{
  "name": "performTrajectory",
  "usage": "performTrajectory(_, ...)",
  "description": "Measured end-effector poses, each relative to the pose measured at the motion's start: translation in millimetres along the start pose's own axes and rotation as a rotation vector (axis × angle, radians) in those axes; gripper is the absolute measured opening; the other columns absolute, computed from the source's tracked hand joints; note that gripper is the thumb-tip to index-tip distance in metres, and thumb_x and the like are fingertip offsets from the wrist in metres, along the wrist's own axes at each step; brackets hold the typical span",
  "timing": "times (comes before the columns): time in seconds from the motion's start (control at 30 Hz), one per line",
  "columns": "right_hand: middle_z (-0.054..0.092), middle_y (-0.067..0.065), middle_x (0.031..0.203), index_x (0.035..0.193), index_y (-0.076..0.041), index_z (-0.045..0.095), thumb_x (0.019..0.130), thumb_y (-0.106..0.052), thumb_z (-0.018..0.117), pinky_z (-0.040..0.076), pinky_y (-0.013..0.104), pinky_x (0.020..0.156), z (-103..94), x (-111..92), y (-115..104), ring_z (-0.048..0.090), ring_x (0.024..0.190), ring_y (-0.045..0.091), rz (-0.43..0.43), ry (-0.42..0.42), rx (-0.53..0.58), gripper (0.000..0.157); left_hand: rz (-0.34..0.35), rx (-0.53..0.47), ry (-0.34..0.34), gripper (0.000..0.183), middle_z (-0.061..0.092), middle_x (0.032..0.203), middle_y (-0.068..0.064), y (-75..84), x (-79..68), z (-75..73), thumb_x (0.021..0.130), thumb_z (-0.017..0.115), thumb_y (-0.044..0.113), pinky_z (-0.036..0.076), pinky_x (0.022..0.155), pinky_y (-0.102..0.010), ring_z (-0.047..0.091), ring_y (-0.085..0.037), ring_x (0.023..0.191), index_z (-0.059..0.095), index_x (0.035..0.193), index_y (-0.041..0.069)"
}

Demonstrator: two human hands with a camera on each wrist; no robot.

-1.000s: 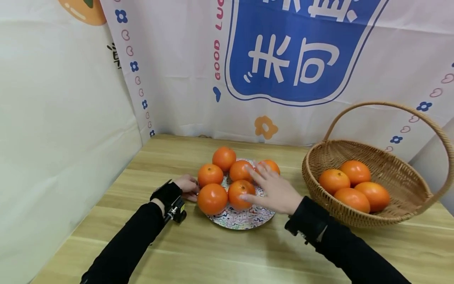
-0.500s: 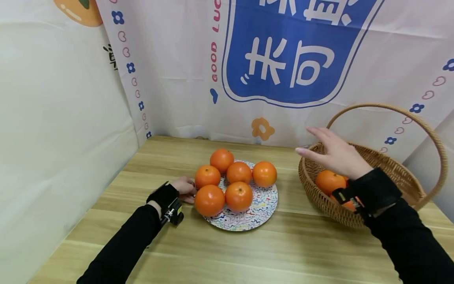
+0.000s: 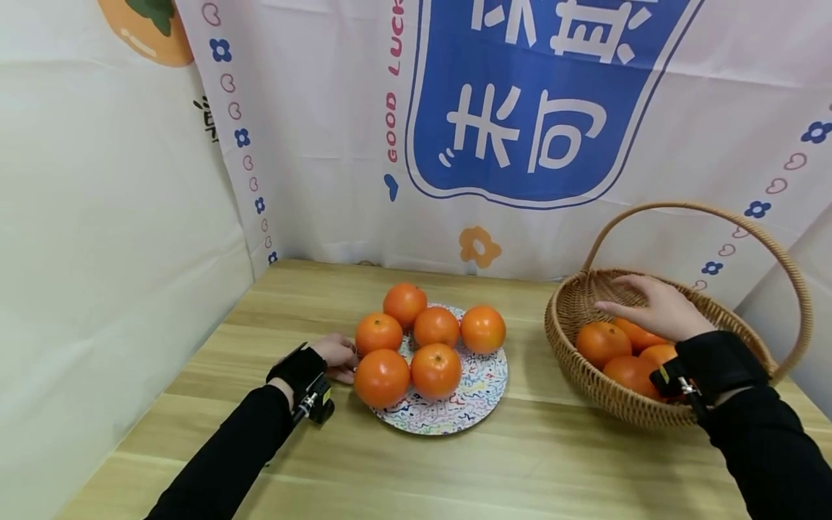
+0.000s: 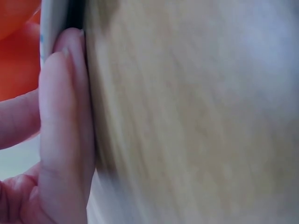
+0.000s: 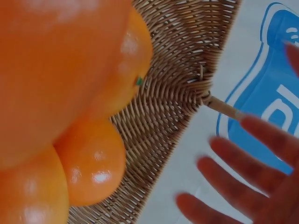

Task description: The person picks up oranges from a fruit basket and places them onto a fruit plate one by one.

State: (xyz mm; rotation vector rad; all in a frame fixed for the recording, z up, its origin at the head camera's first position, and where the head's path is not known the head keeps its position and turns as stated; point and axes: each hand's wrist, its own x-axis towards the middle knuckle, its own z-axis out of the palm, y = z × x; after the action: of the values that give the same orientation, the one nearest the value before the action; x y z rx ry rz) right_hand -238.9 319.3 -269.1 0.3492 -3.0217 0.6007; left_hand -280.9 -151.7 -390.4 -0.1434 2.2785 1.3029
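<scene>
On the table lies a round plate (image 3: 477, 404) with a colourful squiggle pattern. Several oranges (image 3: 436, 370) sit together on it, mostly on its left half. My left hand (image 3: 336, 355) grips the plate's left rim; in the left wrist view its fingers (image 4: 60, 116) lie along the edge with another digit on the upper side. Over the wicker basket (image 3: 585, 289) at the right, my right hand (image 3: 669, 307) is spread and holds nothing. Below it several oranges (image 3: 602, 344) rest in the basket, partly hidden by hand and wrist. The right wrist view shows these oranges (image 5: 100, 163) large.
A tall arched handle (image 3: 689, 205) rises over the basket. Bare wooden table (image 3: 520, 462) stretches in front of plate and basket. Behind stands a printed cloth backdrop (image 3: 331, 180), with a pale cloth wall (image 3: 117, 253) on the left.
My right hand has left the oranges on the plate, moved right and come down over the basket. The orange at the plate's right is now uncovered. My left hand stays at the rim.
</scene>
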Motion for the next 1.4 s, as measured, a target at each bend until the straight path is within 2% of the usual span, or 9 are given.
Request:
performTrajectory(0.1, 0.056, 0.017, 0.104, 0.112, 0.0, 0.05, 0.079, -0.036, 0.058, 0.045, 0.039, 0.078, -2.1, -2.8, 5.6, 0.052, 0.095, 0.028, -0.086, -0.071, 0.024, 0.049, 0.009, 0.011, -0.006, 0.033, 0.051, 0.06, -0.003, 2.2, -0.3, -0.5, 0.074, 0.049, -0.004, 0.052, 0.049, -0.019, 0.052, -0.007, 0.046, 0.048, 0.108, -0.008)
performTrajectory(0.23, 0.06, 0.012, 0.096, 0.105, 0.001, 0.055, 0.079, -0.024, 0.06, 0.049, 0.023, 0.069, -3.6, -3.0, 11.1, 0.056, 0.083, 0.007, -0.175, -0.339, 0.145, 0.037, 0.011, 0.019, -0.015, 0.035, 0.051, 0.061, -0.003, 4.0, -0.2, -2.7, 0.075, 0.048, -0.004, 0.052, 0.05, -0.019, 0.052, -0.006, 0.047, 0.047, 0.11, -0.01)
performTrajectory(0.33, 0.058, 0.018, 0.101, 0.106, 0.006, 0.054, 0.078, -0.02, 0.061, 0.048, 0.019, 0.071, 1.0, -3.6, 16.1, 0.056, 0.088, 0.01, -0.181, -0.535, 0.218, 0.039, 0.005, 0.017, -0.022, 0.037, 0.052, 0.064, -0.004, 4.0, -0.1, -2.0, 0.075, 0.049, -0.004, 0.052, 0.05, -0.019, 0.052, -0.006, 0.048, 0.046, 0.111, -0.01)
performTrajectory(0.4, 0.057, 0.018, 0.105, 0.107, 0.005, 0.054, 0.077, -0.021, 0.063, 0.046, 0.019, 0.073, 4.4, -5.5, 18.1, 0.053, 0.094, 0.017, -0.155, -0.599, 0.219, 0.041, 0.0, 0.018, -0.026, 0.036, 0.052, 0.065, -0.004, 3.7, 0.3, -0.2, 0.076, 0.049, -0.004, 0.052, 0.05, -0.019, 0.052, -0.006, 0.048, 0.045, 0.111, -0.01)
performTrajectory(0.47, 0.055, 0.018, 0.107, 0.108, 0.003, 0.055, 0.075, -0.022, 0.065, 0.044, 0.018, 0.071, 6.0, -5.5, 17.7, 0.05, 0.094, 0.024, -0.136, -0.622, 0.205, 0.043, -0.004, 0.014, -0.022, 0.036, 0.052, 0.065, -0.004, 3.2, -0.5, 0.1, 0.076, 0.049, -0.003, 0.052, 0.05, -0.018, 0.052, -0.006, 0.048, 0.046, 0.111, -0.01)
performTrajectory(0.63, 0.05, 0.019, 0.11, 0.115, 0.003, 0.05, 0.072, -0.018, 0.066, 0.041, 0.017, 0.06, 7.8, -5.9, 15.8, 0.044, 0.084, 0.014, -0.055, -0.694, 0.243, 0.051, -0.009, 0.008, -0.019, 0.035, 0.051, 0.065, -0.003, 2.9, -2.2, -0.1, 0.077, 0.048, -0.003, 0.052, 0.05, -0.017, 0.051, -0.006, 0.048, 0.046, 0.111, -0.009)
performTrajectory(0.77, 0.04, 0.023, 0.119, 0.122, 0.002, 0.043, 0.068, -0.013, 0.066, 0.039, 0.019, 0.068, 14.7, -5.7, 15.3, 0.041, 0.09, 0.017, -0.009, -0.746, 0.258, 0.061, -0.003, 0.009, -0.009, 0.038, 0.051, 0.061, -0.003, 2.2, -2.1, -0.2, 0.076, 0.048, -0.003, 0.052, 0.049, -0.018, 0.051, -0.006, 0.047, 0.045, 0.113, -0.009)
performTrajectory(1.0, 0.029, 0.021, 0.121, 0.125, -0.006, 0.038, 0.061, -0.004, 0.068, 0.037, 0.026, 0.075, 33.0, -5.3, 23.1, 0.034, 0.098, 0.026, 0.18, -0.769, 0.292, 0.071, -0.01, -0.004, -0.007, 0.037, 0.05, 0.06, -0.002, 0.1, 1.2, 1.2, 0.075, 0.049, -0.004, 0.052, 0.049, -0.019, 0.05, -0.006, 0.046, 0.047, 0.112, -0.008)
performTrajectory(1.4, 0.041, 0.012, 0.102, 0.111, -0.007, 0.045, 0.061, -0.004, 0.065, 0.039, 0.027, 0.068, 37.5, -2.6, 21.8, 0.04, 0.087, 0.022, 0.148, -0.753, 0.247, 0.054, -0.016, -0.001, 0.005, 0.032, 0.051, 0.06, -0.002, 0.0, 1.5, 0.5, 0.074, 0.05, -0.004, 0.052, 0.049, -0.019, 0.051, -0.007, 0.046, 0.049, 0.106, -0.006)
